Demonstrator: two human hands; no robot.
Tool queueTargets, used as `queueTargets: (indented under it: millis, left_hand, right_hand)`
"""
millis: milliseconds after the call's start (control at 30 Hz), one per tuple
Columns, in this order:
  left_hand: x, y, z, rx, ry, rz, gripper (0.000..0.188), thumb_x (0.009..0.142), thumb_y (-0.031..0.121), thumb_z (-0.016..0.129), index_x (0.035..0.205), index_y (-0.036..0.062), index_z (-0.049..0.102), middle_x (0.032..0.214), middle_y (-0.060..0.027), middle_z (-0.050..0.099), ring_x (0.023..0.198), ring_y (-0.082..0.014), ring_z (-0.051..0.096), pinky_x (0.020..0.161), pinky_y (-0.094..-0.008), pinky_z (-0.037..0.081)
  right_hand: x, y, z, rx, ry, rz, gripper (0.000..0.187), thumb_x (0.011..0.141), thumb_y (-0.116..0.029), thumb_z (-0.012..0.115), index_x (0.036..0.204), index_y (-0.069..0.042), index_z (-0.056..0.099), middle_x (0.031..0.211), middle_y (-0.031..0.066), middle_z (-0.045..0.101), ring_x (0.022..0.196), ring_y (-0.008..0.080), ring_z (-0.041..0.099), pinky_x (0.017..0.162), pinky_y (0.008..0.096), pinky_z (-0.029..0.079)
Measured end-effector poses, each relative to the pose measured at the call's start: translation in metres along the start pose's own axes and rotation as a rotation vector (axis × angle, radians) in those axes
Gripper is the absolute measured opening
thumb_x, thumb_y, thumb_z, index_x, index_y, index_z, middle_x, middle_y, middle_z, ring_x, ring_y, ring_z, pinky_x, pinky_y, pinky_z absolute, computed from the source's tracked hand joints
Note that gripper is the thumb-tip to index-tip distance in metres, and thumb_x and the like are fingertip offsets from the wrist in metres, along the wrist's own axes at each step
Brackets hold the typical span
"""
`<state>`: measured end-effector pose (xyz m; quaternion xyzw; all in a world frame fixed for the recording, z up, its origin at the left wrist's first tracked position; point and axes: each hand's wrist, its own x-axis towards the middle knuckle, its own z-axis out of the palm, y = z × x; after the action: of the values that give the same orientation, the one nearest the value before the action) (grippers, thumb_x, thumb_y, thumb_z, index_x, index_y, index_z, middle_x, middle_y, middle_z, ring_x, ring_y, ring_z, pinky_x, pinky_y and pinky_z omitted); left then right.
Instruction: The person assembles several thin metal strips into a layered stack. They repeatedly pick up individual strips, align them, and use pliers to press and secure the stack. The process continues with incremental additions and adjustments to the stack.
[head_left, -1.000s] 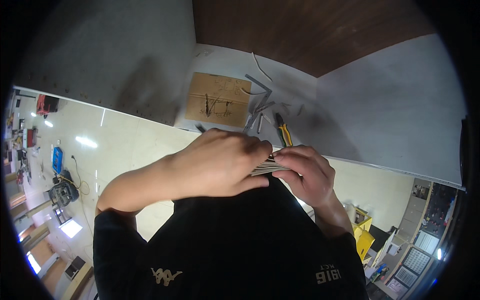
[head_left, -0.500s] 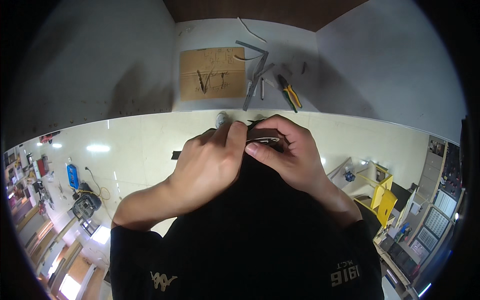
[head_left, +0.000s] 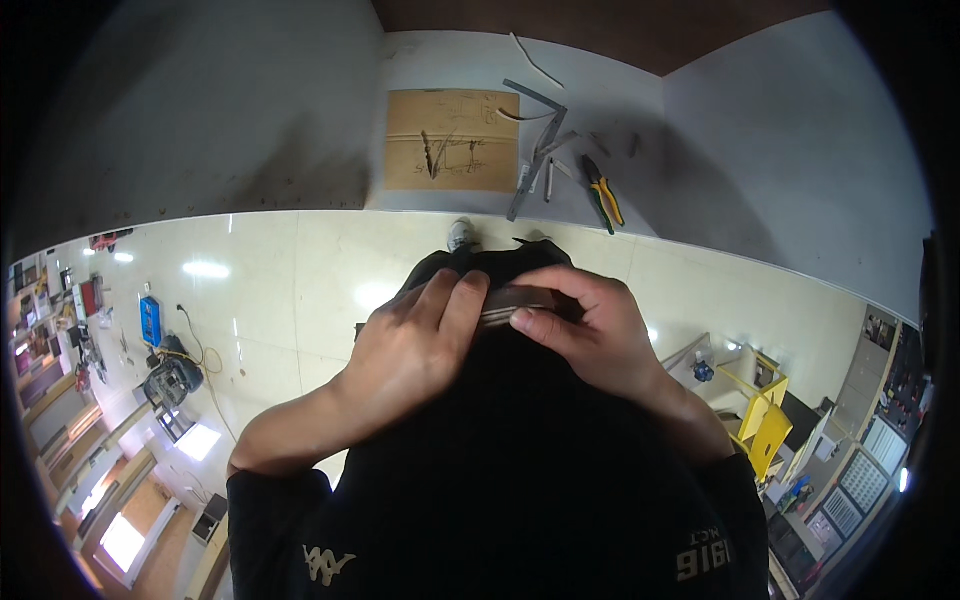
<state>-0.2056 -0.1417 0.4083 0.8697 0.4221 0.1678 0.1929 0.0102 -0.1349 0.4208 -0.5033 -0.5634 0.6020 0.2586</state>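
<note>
Close in front of my body, both hands hold a dark brown strip-like piece [head_left: 522, 298] with pale lines along its lower edge. My left hand [head_left: 415, 325] is closed over its left part, the fingers bent with the knuckles up. My right hand [head_left: 600, 325] pinches its right part, thumb on the near edge and fingers curled behind. Between the hands a short length of the strip shows; the rest is hidden by my fingers. A small dark end [head_left: 360, 330] sticks out beside my left hand; I cannot tell if it belongs to the same strip.
Ahead, a grey recess holds a marked cardboard sheet [head_left: 450, 112], a metal square [head_left: 552, 135], yellow-and-green-handled pliers [head_left: 603, 195], a pen-like tool [head_left: 549, 180] and a thin white strip [head_left: 537, 65]. A machine with a cord [head_left: 172, 383] stands left; a yellow frame [head_left: 768, 430] stands right.
The strip has tilted, so its curled pale line now shows as straight layered edges. Both hands sit slightly lower and keep their grip. The recess and its tools have shifted right in view.
</note>
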Motion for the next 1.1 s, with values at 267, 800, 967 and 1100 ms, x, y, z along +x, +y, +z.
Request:
queueTargets:
  millis: [267,800,967,1100]
  left_hand:
    - [-0.003,0.007,-0.015,0.145,-0.047,0.031,0.014,0.080,0.006,0.059,0.091,0.0006,0.051,0.076,-0.0088,0.058,0.057,-0.0181,0.064,0.047,-0.0279,0.052]
    - [0.012,0.003,-0.012,0.008,-0.102,0.026,0.023,0.087,0.019,0.066,0.088,0.0008,0.052,0.074,-0.0100,0.062,0.058,-0.0242,0.064,0.044,-0.0332,0.047]
    - [0.018,-0.003,-0.023,-0.737,-0.243,-0.149,0.033,0.087,0.011,0.069,0.111,0.0015,0.049,0.089,-0.0148,0.068,0.077,-0.0287,0.067,0.069,-0.0312,0.051]
    - [0.017,-0.011,-0.024,-0.958,-0.365,-0.327,0.023,0.090,0.011,0.067,0.106,0.0016,0.051,0.083,-0.0101,0.066,0.074,-0.0162,0.061,0.070,-0.0274,0.046]
  right_hand:
    - [-0.007,-0.009,-0.003,-0.088,-0.030,0.039,0.026,0.084,-0.019,0.075,0.105,-0.004,0.068,0.080,0.0050,0.070,0.071,0.0096,0.063,0.065,0.0233,0.050]
    - [0.009,-0.009,-0.001,-0.135,-0.089,-0.166,0.019,0.082,-0.010,0.075,0.096,-0.001,0.065,0.084,0.0064,0.068,0.074,0.0141,0.065,0.069,0.0257,0.050]
    - [0.006,-0.010,-0.005,-0.069,-0.074,-0.049,0.021,0.084,-0.015,0.075,0.095,-0.001,0.066,0.079,0.0047,0.067,0.069,0.0099,0.060,0.064,0.0242,0.047]
    - [0.006,-0.007,-0.007,0.005,-0.119,0.045,0.022,0.085,-0.018,0.074,0.096,-0.001,0.066,0.075,0.0026,0.065,0.067,0.0076,0.057,0.061,0.0234,0.045]
